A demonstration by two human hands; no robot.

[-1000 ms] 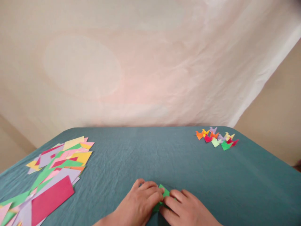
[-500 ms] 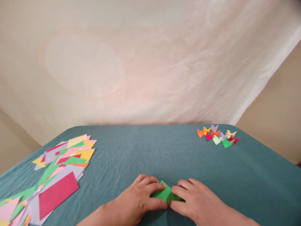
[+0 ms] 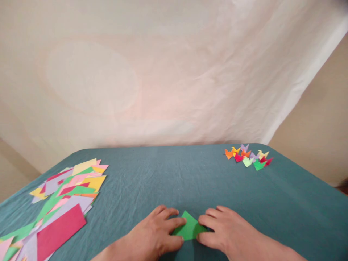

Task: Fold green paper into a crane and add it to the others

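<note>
A small folded piece of green paper (image 3: pixel 191 227) lies near the table's front edge, one corner pointing away from me. At its left side is my left hand (image 3: pixel 159 230), with a fingertip and the thumb tip on the paper and the other fingers apart. My right hand (image 3: pixel 224 228) has its thumb and curled fingers closed on the right corner, hiding that corner. The paper's middle and top corner show between the hands.
Many loose coloured paper sheets (image 3: pixel 62 232) are strewn along the left side of the table. Several small folded paper birds (image 3: pixel 247 161) stand grouped at the back right. Teal cloth covers the table (image 3: pixel 163 177), and a pale sheet (image 3: pixel 174 72) hangs behind it.
My left thumb and fingers have drawn back to the left, so more of the green paper shows. My right hand stays at its right corner. The whole view has shifted slightly.
</note>
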